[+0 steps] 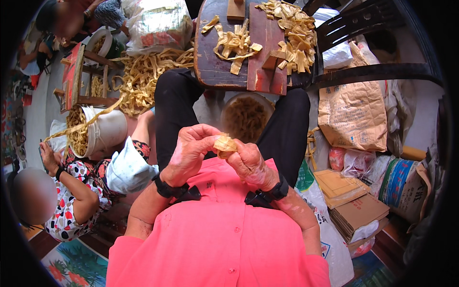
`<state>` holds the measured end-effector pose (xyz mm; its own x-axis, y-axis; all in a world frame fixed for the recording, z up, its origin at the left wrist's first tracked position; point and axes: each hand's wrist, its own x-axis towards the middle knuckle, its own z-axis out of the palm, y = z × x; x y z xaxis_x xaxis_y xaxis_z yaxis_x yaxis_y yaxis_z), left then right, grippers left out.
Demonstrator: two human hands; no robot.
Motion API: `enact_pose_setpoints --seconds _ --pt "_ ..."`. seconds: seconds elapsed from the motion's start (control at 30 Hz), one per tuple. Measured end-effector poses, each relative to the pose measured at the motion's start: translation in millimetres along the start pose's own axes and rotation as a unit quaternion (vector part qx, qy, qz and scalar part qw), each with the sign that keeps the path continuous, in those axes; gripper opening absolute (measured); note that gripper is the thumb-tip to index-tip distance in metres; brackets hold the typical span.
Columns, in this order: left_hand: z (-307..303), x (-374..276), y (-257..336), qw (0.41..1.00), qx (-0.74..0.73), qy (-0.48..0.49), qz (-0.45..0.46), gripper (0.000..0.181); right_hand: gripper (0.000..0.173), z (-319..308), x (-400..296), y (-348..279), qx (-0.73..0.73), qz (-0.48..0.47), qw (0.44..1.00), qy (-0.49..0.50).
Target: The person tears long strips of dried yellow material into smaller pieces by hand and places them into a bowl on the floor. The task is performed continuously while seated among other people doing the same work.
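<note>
In front of my chest, a small folded knot of pale yellow dried strip (225, 144) is held between both hands. My left hand (192, 149) pinches its upper left side between thumb and fingers. On the lower right side, my right hand (251, 163) grips it with thumb and fingertips. The fingers partly cover the piece, so its underside is hidden. Beyond my knees stands a dark wooden seat (211, 73) bearing a reddish board (265, 43) with wooden blocks fixed on it. Loose folded strips (233, 41) lie left of the board, and a pile of short cut strips (296, 32) lies right of it.
Between my legs stands a bucket of folded pieces (247, 116). At left, a co-worker (77, 193) holds a long strip beside a tipped white bucket (109, 131). Long strips (143, 79) heap behind it. A dark chair (376, 73), paper sack (353, 111) and flattened cardboard (358, 215) occupy the right.
</note>
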<state>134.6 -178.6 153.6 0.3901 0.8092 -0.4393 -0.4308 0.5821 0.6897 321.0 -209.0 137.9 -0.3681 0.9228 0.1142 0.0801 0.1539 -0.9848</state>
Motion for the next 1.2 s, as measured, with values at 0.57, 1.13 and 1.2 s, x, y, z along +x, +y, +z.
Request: enact_pose_setpoints --seconds 0.57,1.13,1.2 --pt "1 3 -7 0.999 0.015 0.024 -0.015 0.011 0.018 9 -14 32 -0.148 -0.145 0.978 -0.024" --pt "14 -4 0 0.972 0.184 -0.061 0.131 0.011 0.013 -5 -8 -2 -0.104 -0.018 0.994 -0.007" --pt "19 -4 7 0.976 0.172 -0.057 0.117 0.013 0.013 -8 1 -14 -0.022 0.055 0.998 -0.011"
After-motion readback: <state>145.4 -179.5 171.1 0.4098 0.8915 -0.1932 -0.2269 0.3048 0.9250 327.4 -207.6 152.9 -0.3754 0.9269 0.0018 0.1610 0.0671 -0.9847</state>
